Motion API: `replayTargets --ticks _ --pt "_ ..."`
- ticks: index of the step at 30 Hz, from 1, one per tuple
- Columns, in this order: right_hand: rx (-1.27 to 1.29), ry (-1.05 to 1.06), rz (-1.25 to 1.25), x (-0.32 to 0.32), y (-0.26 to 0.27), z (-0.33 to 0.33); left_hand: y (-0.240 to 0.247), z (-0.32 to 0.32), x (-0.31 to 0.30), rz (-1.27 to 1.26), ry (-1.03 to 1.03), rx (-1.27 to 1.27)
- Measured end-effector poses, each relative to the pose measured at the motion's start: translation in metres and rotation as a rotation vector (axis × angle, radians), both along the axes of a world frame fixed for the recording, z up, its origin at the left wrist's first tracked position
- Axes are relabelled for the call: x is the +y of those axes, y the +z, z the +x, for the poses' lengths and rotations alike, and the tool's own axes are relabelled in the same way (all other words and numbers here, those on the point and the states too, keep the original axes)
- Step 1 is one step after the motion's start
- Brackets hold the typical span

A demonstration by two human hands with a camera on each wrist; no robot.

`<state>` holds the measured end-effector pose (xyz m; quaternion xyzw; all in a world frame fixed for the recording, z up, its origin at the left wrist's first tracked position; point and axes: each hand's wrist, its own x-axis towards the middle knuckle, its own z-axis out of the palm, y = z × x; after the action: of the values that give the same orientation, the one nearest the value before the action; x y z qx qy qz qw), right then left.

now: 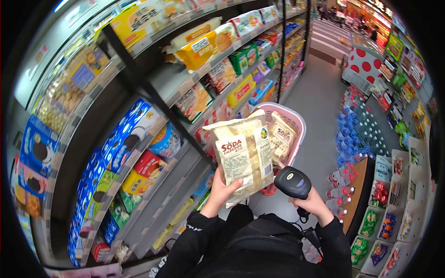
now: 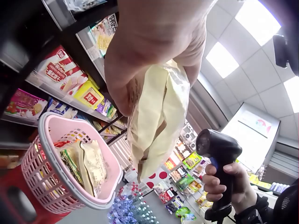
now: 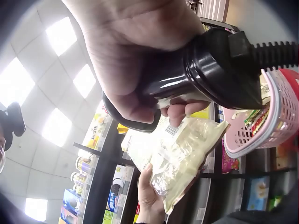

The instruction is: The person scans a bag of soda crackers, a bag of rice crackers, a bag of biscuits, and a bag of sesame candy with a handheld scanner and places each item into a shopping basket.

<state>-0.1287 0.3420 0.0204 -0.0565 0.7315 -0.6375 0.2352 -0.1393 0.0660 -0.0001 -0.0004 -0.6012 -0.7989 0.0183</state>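
Note:
My left hand grips a clear bag of soda crackers by its lower left side, thumb across the front. The printed "Soda Emperor" label and a barcode face up toward me. In my right hand is a black handheld barcode scanner, fingers wrapped around its handle in the left wrist view. The scanner's head is just right of the bag's lower corner. Beyond the bag, a pink basket holds another soda cracker bag and other packets.
Shelves of packaged biscuits run along the left. On the right, bottled drinks stand on the floor, near a wooden-edged counter and white bins of small snacks. A grey aisle floor leads toward the street.

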Motion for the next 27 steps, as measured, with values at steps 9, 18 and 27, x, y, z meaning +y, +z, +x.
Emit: replayTargets --ticks 9,18,27 --pt "0.195 0.103 0.009 -0.040 -0.007 -0.015 0.007 0.069 -0.022 -0.091 0.090 -0.032" --pt "0.289 0.628 0.053 -0.130 -0.024 -0.012 -0.006 0.142 -0.084 -0.201 0.196 -0.074" --pt "0.192 1.025 -0.025 -0.245 0.007 0.027 -0.008 0.239 -0.149 -0.276 0.446 -0.212"
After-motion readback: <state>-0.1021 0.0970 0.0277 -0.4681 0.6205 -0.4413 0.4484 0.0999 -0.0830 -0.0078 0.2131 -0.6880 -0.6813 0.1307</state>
